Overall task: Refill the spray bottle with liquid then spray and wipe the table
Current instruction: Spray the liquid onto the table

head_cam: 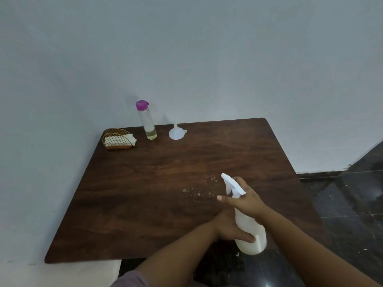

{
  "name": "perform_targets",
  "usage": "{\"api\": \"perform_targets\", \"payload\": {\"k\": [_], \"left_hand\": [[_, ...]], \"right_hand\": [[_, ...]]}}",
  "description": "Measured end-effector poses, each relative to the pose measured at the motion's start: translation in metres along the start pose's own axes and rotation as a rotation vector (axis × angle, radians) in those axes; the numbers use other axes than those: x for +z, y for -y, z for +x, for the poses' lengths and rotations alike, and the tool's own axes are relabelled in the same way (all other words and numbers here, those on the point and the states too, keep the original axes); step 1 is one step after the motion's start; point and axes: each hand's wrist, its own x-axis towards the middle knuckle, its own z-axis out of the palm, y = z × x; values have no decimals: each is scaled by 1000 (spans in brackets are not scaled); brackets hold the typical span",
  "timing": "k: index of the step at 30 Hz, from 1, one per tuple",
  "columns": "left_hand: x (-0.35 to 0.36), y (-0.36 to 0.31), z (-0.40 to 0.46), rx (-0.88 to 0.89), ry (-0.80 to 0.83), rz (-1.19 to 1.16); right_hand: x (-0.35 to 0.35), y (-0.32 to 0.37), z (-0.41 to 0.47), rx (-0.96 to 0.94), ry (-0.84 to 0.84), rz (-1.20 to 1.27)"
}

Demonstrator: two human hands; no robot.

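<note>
Pale wall (207, 48); dark glossy floor (352, 204)

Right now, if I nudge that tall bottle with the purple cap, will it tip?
Probably. The bottle is tall and narrow on a small base, so a high push could topple it. Only a little liquid shows at the bottom, so it is likely light. Lying down, its round body may roll.

Both hands hold a white spray bottle (249, 230) tilted over the wooden table (128, 204): the right hand (243, 198) grips its neck below the trigger head, the left hand (230, 226) grips its body. Droplets (200, 191) speckle the wood just beyond the nozzle.
</note>
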Motion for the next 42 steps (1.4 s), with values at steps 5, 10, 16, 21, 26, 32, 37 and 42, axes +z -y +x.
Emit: {"api": "perform_targets", "payload": {"k": [5, 10, 16, 21, 26, 32, 37, 42], "left_hand": [[-68, 3, 20, 31, -50, 45], [-148, 3, 45, 26, -103, 76], [-218, 1, 75, 58, 13, 236], [-250, 2, 99, 109, -7, 274], [-271, 8, 133, 113, -116, 263], [-293, 20, 174, 89, -160, 296], [-308, 25, 205, 28, -297, 148], [-312, 38, 238, -45, -371, -57]], "right_hand": [[-8, 22, 38, -50, 4, 35], [-4, 35, 83, 6, 70, 43], [13, 51, 131, 108, 87, 101], [19, 62, 171, 146, 14, 80], [18, 66, 217, 123, -107, 116], [11, 62, 273, 96, -134, 81], [1, 67, 315, 72, -165, 60], [-10, 63, 354, 103, -214, 77]]}}
